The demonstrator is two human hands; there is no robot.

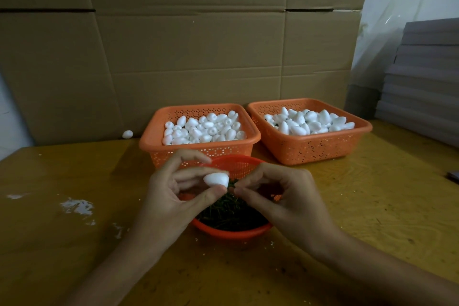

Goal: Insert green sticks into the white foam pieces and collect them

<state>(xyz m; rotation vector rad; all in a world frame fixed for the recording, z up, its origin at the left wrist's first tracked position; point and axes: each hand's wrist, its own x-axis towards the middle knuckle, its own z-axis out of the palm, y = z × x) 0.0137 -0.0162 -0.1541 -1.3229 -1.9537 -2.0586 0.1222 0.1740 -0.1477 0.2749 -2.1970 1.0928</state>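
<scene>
My left hand point(171, 196) pinches a white foam piece point(215, 179) between thumb and fingers, above a round orange bowl point(231, 231) filled with green sticks point(223, 211). My right hand point(280, 194) pinches a green stick at its fingertips, right beside the foam piece's flat end. The stick itself is mostly hidden by the fingers. Behind the bowl stand two square orange baskets: the left basket point(154, 141) and the right basket point(310, 149), both heaped with white foam pieces.
A loose foam piece point(127, 134) lies by the cardboard wall point(198, 45) at the back left. Grey sheets point(422, 87) are stacked at the right. White crumbs and smears dot the yellow wooden table point(62, 206).
</scene>
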